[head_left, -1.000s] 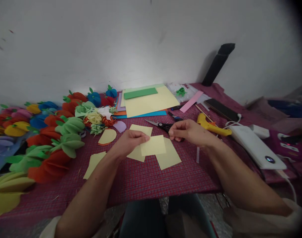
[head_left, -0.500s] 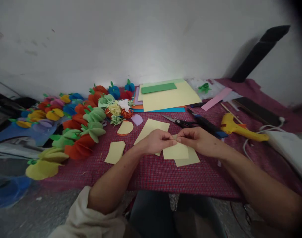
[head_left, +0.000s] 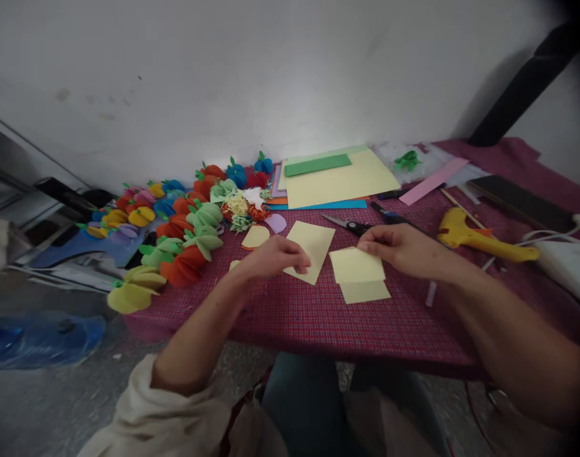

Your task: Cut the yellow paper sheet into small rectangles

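My right hand point(head_left: 397, 249) pinches the top right corner of a pale yellow paper sheet point(head_left: 356, 265) between thumb and fingers. A second yellow piece point(head_left: 366, 292) lies under it, its lower part showing. My left hand point(head_left: 278, 257), loosely bent and with nothing seen in it, hovers at the left edge of another yellow paper rectangle point(head_left: 313, 244). Behind this hand lie rounded yellow cutouts point(head_left: 256, 237) with an orange edge beneath, and a lilac cutout point(head_left: 275, 223). My left forearm mostly hides a small yellow stack. Scissors point(head_left: 349, 225) lie just beyond the held sheet.
Colourful paper pumpkin shapes point(head_left: 183, 265) crowd the table's left side. Larger coloured sheets point(head_left: 337, 187) lie at the back under a green strip point(head_left: 318, 165). To the right are a yellow glue gun point(head_left: 480, 241), a pink strip point(head_left: 433, 181) and a dark flat block point(head_left: 521, 203).
My left hand has let go of the yellow sheet and moved left, away from my right hand, which still holds the sheet. The view has shifted a little to the left.
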`<state>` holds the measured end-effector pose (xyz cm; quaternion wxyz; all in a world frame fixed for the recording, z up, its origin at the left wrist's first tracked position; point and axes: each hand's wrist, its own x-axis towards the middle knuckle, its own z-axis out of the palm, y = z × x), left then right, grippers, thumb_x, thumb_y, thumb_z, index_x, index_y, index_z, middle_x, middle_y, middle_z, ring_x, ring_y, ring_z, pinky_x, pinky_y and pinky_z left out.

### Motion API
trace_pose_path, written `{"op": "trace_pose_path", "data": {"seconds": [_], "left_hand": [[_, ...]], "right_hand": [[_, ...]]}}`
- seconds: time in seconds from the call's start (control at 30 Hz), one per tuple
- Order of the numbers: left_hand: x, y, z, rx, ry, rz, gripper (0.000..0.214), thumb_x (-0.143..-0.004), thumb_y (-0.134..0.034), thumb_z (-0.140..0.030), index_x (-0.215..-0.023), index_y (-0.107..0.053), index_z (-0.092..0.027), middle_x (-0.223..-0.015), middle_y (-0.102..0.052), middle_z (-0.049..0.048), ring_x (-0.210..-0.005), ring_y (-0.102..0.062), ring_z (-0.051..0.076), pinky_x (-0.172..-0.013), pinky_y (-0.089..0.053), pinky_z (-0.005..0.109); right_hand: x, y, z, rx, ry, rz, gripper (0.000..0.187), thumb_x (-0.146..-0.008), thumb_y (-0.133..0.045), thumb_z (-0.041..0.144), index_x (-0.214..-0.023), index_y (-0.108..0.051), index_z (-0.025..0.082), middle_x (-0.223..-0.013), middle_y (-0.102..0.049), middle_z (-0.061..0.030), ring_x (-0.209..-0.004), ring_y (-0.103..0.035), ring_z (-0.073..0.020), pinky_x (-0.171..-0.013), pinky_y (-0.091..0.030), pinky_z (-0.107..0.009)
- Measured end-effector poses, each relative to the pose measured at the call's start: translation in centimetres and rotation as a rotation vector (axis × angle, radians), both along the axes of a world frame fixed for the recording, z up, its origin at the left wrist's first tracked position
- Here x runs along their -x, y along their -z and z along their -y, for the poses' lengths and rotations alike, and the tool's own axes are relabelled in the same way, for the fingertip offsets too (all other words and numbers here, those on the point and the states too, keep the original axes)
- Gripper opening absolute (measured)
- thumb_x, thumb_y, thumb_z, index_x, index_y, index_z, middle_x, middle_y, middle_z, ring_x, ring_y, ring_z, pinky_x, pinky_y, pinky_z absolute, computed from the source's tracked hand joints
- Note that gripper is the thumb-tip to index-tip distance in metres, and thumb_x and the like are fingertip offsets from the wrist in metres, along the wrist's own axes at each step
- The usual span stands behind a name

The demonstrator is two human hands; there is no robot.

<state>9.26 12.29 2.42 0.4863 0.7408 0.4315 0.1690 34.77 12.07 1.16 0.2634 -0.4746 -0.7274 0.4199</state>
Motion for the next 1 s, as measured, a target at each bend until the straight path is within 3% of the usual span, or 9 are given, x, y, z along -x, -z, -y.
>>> {"op": "trace_pose_path", "data": {"seconds": [0.07, 0.13, 0.2, 0.27, 0.37, 0.5, 0.77, 1.0], "left_hand": [[1.1, -1.5, 0.7, -0.064, -0.094, -0.029, 0.025, -0.073, -0.051, -0.033, -0.068, -0.065, -0.014, -0.066, -0.064, 0.0045, -0.064, -0.055, 0.012, -0.063, -0.041, 0.024], [1.2, -2.7, 1.5, -0.13, -0.098, -0.041, 0.028, -0.076, -0.047, -0.035, -0.078, -0.065, -0.014, -0.073, -0.064, 0.0045, -0.067, -0.055, 0.013, -0.064, -0.041, 0.023], [0.3, -3.3, 2.2, -0.176, -0.036, -0.07, 0.031, -0.076, -0.047, -0.039, -0.087, -0.064, -0.015, -0.077, -0.063, 0.0032, -0.067, -0.053, 0.012, -0.06, -0.039, 0.022], [-0.8, -3.3, 3.0, -0.178, 0.067, -0.124, 0.034, -0.074, -0.049, -0.043, -0.085, -0.065, -0.015, -0.07, -0.06, 0.0006, -0.06, -0.049, 0.011, -0.054, -0.036, 0.02], [-1.8, -2.5, 4.2, -0.172, 0.129, -0.154, 0.035, -0.075, -0.047, -0.044, -0.067, -0.063, -0.013, -0.052, -0.046, -0.0033, -0.049, -0.037, 0.007, -0.045, -0.026, 0.019], [-1.3, -0.9, 6.1, -0.138, 0.036, -0.079, 0.035, -0.075, -0.047, -0.041, -0.058, -0.058, -0.013, -0.048, -0.034, -0.0047, -0.047, -0.029, 0.006, -0.042, -0.021, 0.019], [2.6, -0.2, 8.9, 0.037, -0.121, 0.065, 0.033, -0.073, -0.05, -0.04, -0.056, -0.058, -0.013, -0.05, -0.042, -0.0038, -0.048, -0.033, 0.007, -0.044, -0.024, 0.019], [4.8, 1.9, 10.8, 0.119, -0.369, 0.302, 0.031, -0.074, -0.05, -0.04, -0.063, -0.059, -0.013, -0.055, -0.047, -0.0025, -0.05, -0.036, 0.008, -0.047, -0.026, 0.02]], "right_hand": [[0.1, -0.1, 0.1, -0.001, -0.012, -0.025, 0.023, -0.07, -0.055, 0.042, -0.068, -0.058, 0.019, -0.062, -0.055, -0.0018, -0.055, -0.045, -0.0129, -0.05, -0.034, -0.026], [0.8, -0.1, 0.5, 0.015, -0.062, -0.012, 0.025, -0.072, -0.053, 0.043, -0.069, -0.058, 0.019, -0.061, -0.054, -0.0012, -0.053, -0.044, -0.0121, -0.048, -0.032, -0.025], [2.0, -0.3, 1.4, -0.011, -0.1, 0.031, 0.027, -0.074, -0.05, 0.044, -0.069, -0.057, 0.018, -0.06, -0.053, -0.0001, -0.052, -0.043, -0.0112, -0.047, -0.03, -0.024], [3.3, -0.6, 2.4, -0.073, -0.125, 0.073, 0.026, -0.075, -0.048, 0.042, -0.069, -0.056, 0.018, -0.059, -0.051, 0.0008, -0.052, -0.042, -0.0108, -0.046, -0.029, -0.023], [4.4, -1.1, 3.9, -0.129, -0.174, 0.096, 0.023, -0.076, -0.046, 0.038, -0.068, -0.056, 0.018, -0.057, -0.049, 0.0015, -0.051, -0.041, -0.0105, -0.045, -0.027, -0.023], [5.3, -1.2, 5.1, -0.143, -0.221, 0.094, 0.023, -0.076, -0.046, 0.036, -0.067, -0.056, 0.018, -0.056, -0.049, 0.0013, -0.05, -0.041, -0.0105, -0.045, -0.027, -0.023], [6.3, -1.2, 4.1, -0.021, -0.315, 0.116, 0.025, -0.075, -0.048, 0.04, -0.069, -0.057, 0.017, -0.06, -0.052, 0.0004, -0.055, -0.044, -0.0118, -0.051, -0.034, -0.024], [10.4, -1.3, 5.1, 0.231, -0.262, -0.141, 0.03, -0.076, -0.048, 0.044, -0.077, -0.057, 0.016, -0.069, -0.055, -0.0012, -0.063, -0.048, -0.0117, -0.059, -0.037, -0.024]]}}
